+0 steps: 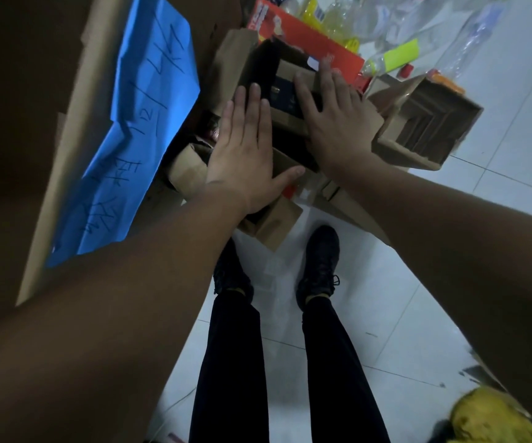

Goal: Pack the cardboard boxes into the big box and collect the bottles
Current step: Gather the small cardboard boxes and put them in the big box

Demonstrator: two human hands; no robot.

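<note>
The big box [66, 129] rises at the left, with a blue paper sheet [149, 100] stuck on its wall. In front of it lies a pile of small brown cardboard boxes [287, 123]. My left hand [245, 148] rests flat, fingers spread, on the left side of an open small box in that pile. Flat on the same box's right side lies my right hand [332, 119], fingers spread over its dark inside. Neither hand is closed around anything. Clear plastic bottles [469, 43] lie on the floor at the top right.
An open cardboard box with dividers [428, 126] lies at the right of the pile. A red carton [306, 36] and yellow-green items [399, 55] lie behind it. My two feet [319, 263] stand on the white tiled floor. A yellow object [491, 420] sits at the bottom right.
</note>
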